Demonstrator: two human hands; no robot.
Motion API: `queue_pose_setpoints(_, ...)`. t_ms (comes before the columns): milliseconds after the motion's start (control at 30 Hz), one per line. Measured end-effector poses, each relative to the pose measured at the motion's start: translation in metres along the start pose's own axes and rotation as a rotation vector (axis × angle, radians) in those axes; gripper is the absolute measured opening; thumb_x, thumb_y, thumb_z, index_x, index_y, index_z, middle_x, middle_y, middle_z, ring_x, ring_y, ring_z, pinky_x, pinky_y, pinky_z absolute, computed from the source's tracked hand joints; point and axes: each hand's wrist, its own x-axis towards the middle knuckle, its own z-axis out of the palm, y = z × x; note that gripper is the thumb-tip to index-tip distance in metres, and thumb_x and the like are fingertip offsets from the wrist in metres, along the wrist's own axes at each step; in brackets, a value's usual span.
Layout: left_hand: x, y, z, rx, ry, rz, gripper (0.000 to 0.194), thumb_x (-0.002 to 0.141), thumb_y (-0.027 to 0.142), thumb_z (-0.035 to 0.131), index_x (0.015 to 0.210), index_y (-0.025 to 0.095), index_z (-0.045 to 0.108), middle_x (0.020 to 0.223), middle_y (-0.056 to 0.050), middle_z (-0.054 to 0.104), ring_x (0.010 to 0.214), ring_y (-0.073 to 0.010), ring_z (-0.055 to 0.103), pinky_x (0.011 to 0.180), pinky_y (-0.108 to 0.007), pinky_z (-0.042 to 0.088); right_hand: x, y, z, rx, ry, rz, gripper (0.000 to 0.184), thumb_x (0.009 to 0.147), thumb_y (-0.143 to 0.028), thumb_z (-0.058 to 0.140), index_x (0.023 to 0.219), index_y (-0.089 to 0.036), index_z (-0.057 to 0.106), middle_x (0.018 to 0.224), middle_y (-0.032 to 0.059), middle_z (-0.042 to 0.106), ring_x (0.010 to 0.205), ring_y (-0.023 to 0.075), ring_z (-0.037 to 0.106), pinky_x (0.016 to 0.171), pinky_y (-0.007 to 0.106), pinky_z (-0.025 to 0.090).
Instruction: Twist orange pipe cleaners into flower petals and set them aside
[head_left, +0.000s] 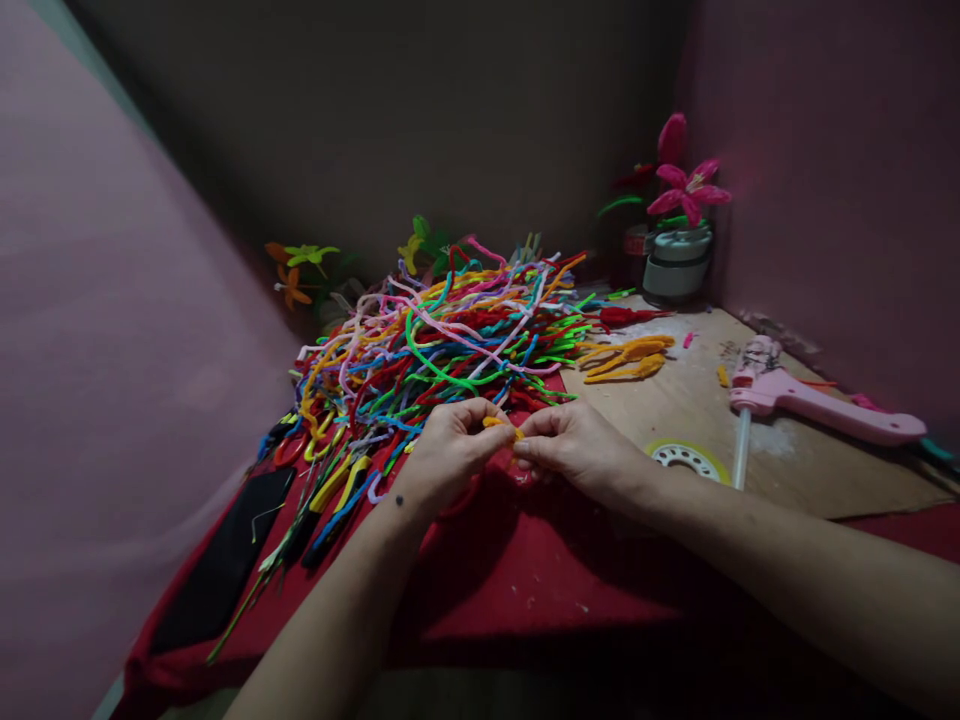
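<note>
Between both hands is a short orange pipe cleaner piece [498, 423], mostly covered by the fingers. My left hand [459, 440] pinches one end of it, thumb against forefinger. My right hand [574, 447] closes on the other end, its fingertips almost touching the left ones. Right behind the hands rises a big tangled heap of coloured pipe cleaners [450, 340]. Several folded orange pipe cleaner pieces [628, 358] lie on the board to the right of that heap.
A pink glue gun [832, 402] and a tape roll [694, 458] sit on the cardboard [795, 470] at right. Pliers with yellow handles [341, 488] and a black phone [225, 560] lie left on the red cloth [540, 590]. A pink flower [690, 190] stands behind.
</note>
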Motion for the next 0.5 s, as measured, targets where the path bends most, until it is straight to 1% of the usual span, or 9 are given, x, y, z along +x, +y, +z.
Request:
queue_pose_setpoints(100,-0.0005,0.0006,-0.0013,-0.060,-0.027,-0.038,0.016,0.067,0.028,0.064,0.067,0.013,0.059,0.047,0.005,0.048,0.039,-0.0036,0.035,0.037,-0.015,0.024,-0.0002,0.0006,-0.0022,0.004,0.004,-0.026,0.010,0.066,-0.016,0.056,0.058,-0.012,0.060,0.049,-0.0010,0.055,0.042,0.0061,0.043,0.044,0.019,0.033)
queue_pose_setpoints(167,-0.0002,-0.0008,-0.0027,-0.123,-0.056,-0.062,0.020,0.068,0.031,0.064,0.067,0.013,0.057,0.043,0.006,0.043,0.035,-0.0030,0.031,0.035,-0.015,0.020,-0.0005,-0.0010,-0.0027,0.046,-0.010,-0.012,0.010,0.066,-0.016,0.055,0.059,-0.011,0.060,0.051,-0.0005,0.056,0.044,0.0062,0.046,0.046,0.019,0.036)
queue_pose_setpoints(267,0.0009,-0.0048,-0.0050,-0.175,-0.059,-0.071,0.024,0.071,0.036,0.062,0.068,0.014,0.055,0.041,0.006,0.043,0.032,-0.0031,0.030,0.033,-0.015,0.019,-0.0016,-0.0059,-0.0022,0.152,-0.043,0.026,0.008,0.066,-0.015,0.054,0.061,-0.011,0.060,0.055,0.0001,0.058,0.046,0.0062,0.049,0.050,0.020,0.041)
queue_pose_setpoints(333,0.0015,-0.0071,-0.0056,-0.167,-0.028,-0.057,0.024,0.073,0.037,0.061,0.070,0.014,0.054,0.041,0.005,0.045,0.032,-0.0034,0.030,0.033,-0.016,0.019,-0.0022,-0.0083,-0.0020,0.214,-0.023,0.040,0.005,0.064,-0.013,0.056,0.067,-0.012,0.060,0.057,-0.0007,0.059,0.046,0.0065,0.051,0.050,0.020,0.043)
queue_pose_setpoints(400,0.0018,-0.0082,-0.0051,-0.155,-0.001,-0.020,0.023,0.075,0.037,0.060,0.073,0.014,0.055,0.044,0.005,0.046,0.033,-0.0037,0.032,0.034,-0.015,0.020,-0.0024,-0.0088,-0.0025,0.242,0.015,0.045,0.010,0.062,-0.012,0.058,0.072,-0.013,0.059,0.059,-0.0009,0.060,0.048,0.0077,0.053,0.049,0.020,0.043)
queue_pose_setpoints(500,0.0021,-0.0079,-0.0032,-0.136,0.001,0.058,0.021,0.076,0.035,0.059,0.081,0.015,0.057,0.051,0.005,0.049,0.037,-0.0039,0.034,0.035,-0.016,0.023,-0.0017,-0.0069,-0.0036,0.254,0.048,0.056,0.011,0.061,-0.013,0.060,0.072,-0.013,0.058,0.057,0.0002,0.061,0.049,0.0092,0.055,0.048,0.020,0.044)
